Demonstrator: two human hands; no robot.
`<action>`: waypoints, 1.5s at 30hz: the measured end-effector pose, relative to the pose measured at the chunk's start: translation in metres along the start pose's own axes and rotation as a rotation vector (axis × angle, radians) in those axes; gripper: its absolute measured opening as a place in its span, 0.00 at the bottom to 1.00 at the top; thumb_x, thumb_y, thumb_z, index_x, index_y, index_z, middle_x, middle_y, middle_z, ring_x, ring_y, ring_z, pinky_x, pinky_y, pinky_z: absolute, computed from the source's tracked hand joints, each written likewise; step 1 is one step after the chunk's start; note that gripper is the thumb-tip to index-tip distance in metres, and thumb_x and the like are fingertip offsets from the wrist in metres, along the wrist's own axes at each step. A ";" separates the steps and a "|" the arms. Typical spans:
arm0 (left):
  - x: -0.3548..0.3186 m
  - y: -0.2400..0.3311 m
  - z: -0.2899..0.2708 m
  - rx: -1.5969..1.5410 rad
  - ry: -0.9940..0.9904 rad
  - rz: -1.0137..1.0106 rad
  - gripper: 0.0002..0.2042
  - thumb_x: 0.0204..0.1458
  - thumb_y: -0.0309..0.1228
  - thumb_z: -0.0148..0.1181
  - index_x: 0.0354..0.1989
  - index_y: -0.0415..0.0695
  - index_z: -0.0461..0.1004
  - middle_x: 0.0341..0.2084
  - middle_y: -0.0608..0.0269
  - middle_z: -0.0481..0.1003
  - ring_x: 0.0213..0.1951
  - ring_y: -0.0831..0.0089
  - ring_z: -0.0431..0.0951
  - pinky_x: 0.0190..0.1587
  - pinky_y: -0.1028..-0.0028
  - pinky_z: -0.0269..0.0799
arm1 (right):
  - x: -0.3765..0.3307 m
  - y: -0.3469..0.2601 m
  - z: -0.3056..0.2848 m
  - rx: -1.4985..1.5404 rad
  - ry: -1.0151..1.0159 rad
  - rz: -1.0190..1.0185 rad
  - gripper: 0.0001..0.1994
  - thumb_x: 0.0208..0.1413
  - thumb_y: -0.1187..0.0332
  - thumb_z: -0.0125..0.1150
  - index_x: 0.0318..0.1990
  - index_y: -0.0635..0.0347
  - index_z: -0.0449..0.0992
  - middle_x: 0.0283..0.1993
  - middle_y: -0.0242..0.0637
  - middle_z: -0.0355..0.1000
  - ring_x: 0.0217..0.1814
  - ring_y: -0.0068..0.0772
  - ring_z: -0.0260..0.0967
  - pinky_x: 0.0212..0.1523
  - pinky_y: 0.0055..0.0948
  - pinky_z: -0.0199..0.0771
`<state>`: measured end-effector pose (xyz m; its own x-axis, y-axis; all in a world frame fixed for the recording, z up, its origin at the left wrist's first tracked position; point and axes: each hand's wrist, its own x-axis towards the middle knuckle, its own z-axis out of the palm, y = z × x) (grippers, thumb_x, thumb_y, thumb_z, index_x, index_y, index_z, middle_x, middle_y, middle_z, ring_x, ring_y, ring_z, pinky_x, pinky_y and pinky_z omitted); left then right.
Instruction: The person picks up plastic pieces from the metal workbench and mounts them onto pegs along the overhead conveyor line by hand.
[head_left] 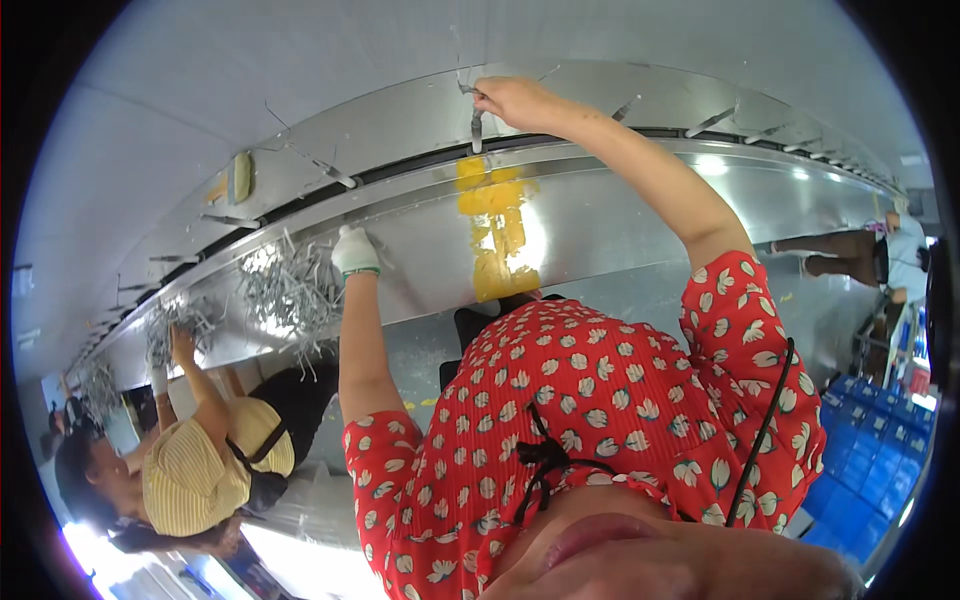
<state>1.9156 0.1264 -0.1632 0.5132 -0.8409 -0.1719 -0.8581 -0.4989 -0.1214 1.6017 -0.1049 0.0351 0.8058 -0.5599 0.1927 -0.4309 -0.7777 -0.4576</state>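
Observation:
My bare right hand (pixel 515 103) is closed in a pinch on a small grey piece (pixel 466 89) whose kind I cannot make out. It is just above an upright grey rod (pixel 476 130) with a pale tip, at the far edge of the metal bench (pixel 620 205). My left hand (pixel 355 252), in a white glove, rests with curled fingers on the bench beside a loose heap of thin grey strips (pixel 290 290). What those fingers hold, if anything, is hidden.
More rods, like this one (pixel 338 176), line the slot along the bench. Yellow tape (pixel 505 230) crosses the metal in front of me. A yellow-green block (pixel 240 178) lies beyond the slot. A co-worker (pixel 210 450) handles another strip heap at left; another person (pixel 895 255) stands far right, near blue bins (pixel 865 460).

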 end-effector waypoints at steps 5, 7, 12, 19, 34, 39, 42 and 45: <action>-0.004 -0.011 -0.020 0.102 -0.021 0.032 0.09 0.54 0.34 0.53 0.34 0.48 0.80 0.46 0.56 0.74 0.42 0.59 0.81 0.37 0.64 0.78 | -0.039 0.026 -0.036 -0.060 0.057 0.175 0.12 0.63 0.61 0.49 0.42 0.61 0.70 0.41 0.46 0.74 0.44 0.53 0.70 0.44 0.45 0.69; -0.010 -0.014 -0.033 0.127 0.053 0.069 0.09 0.53 0.33 0.54 0.36 0.49 0.80 0.44 0.58 0.74 0.41 0.60 0.80 0.36 0.63 0.78 | -0.063 0.034 -0.048 -0.133 -0.031 0.132 0.10 0.63 0.63 0.51 0.41 0.62 0.70 0.38 0.47 0.74 0.42 0.54 0.71 0.43 0.44 0.70; -0.044 -0.044 -0.081 -0.422 0.522 0.046 0.10 0.50 0.37 0.56 0.36 0.49 0.78 0.40 0.55 0.74 0.38 0.59 0.78 0.41 0.63 0.75 | -0.106 0.050 -0.073 -0.078 0.134 0.192 0.11 0.62 0.62 0.50 0.41 0.61 0.70 0.39 0.49 0.74 0.42 0.56 0.70 0.42 0.46 0.69; -0.055 -0.076 -0.100 -1.069 0.588 -0.240 0.17 0.55 0.37 0.54 0.50 0.42 0.74 0.46 0.55 0.77 0.43 0.57 0.77 0.48 0.61 0.72 | -0.158 0.092 -0.094 -0.216 0.087 0.345 0.09 0.62 0.67 0.48 0.41 0.63 0.70 0.39 0.51 0.73 0.43 0.58 0.69 0.42 0.47 0.69; -0.131 -0.145 -0.153 -1.598 0.870 -0.252 0.15 0.62 0.30 0.47 0.56 0.40 0.67 0.40 0.58 0.76 0.28 0.81 0.73 0.26 0.84 0.65 | -0.370 0.343 -0.178 -0.825 -0.269 0.731 0.18 0.61 0.60 0.50 0.49 0.66 0.71 0.42 0.57 0.73 0.48 0.60 0.69 0.46 0.51 0.67; -0.147 -0.148 -0.178 -1.416 0.964 -0.288 0.17 0.65 0.37 0.43 0.55 0.41 0.68 0.36 0.64 0.75 0.29 0.81 0.71 0.27 0.82 0.65 | -0.358 0.202 -0.225 -0.496 0.385 0.729 0.21 0.66 0.59 0.44 0.59 0.63 0.67 0.61 0.49 0.67 0.61 0.44 0.66 0.57 0.36 0.67; -0.145 -0.120 -0.179 -1.829 0.700 -0.324 0.16 0.64 0.37 0.43 0.52 0.41 0.70 0.27 0.69 0.70 0.28 0.81 0.69 0.30 0.78 0.68 | -0.255 0.067 -0.190 -0.127 0.398 0.418 0.17 0.66 0.65 0.46 0.58 0.63 0.68 0.57 0.43 0.70 0.54 0.36 0.71 0.54 0.31 0.69; -0.171 -0.102 -0.173 -1.957 0.593 -0.391 0.16 0.63 0.39 0.45 0.50 0.41 0.72 0.24 0.71 0.66 0.26 0.82 0.67 0.30 0.78 0.69 | -0.161 -0.064 -0.159 0.091 0.200 0.359 0.14 0.64 0.68 0.49 0.53 0.63 0.70 0.50 0.39 0.72 0.48 0.28 0.70 0.51 0.26 0.68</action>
<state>1.9124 0.2846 0.0478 0.9073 -0.4111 -0.0879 0.1808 0.1927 0.9645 1.4354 -0.0106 0.1710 0.5126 -0.8421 0.1678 -0.6249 -0.4999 -0.5997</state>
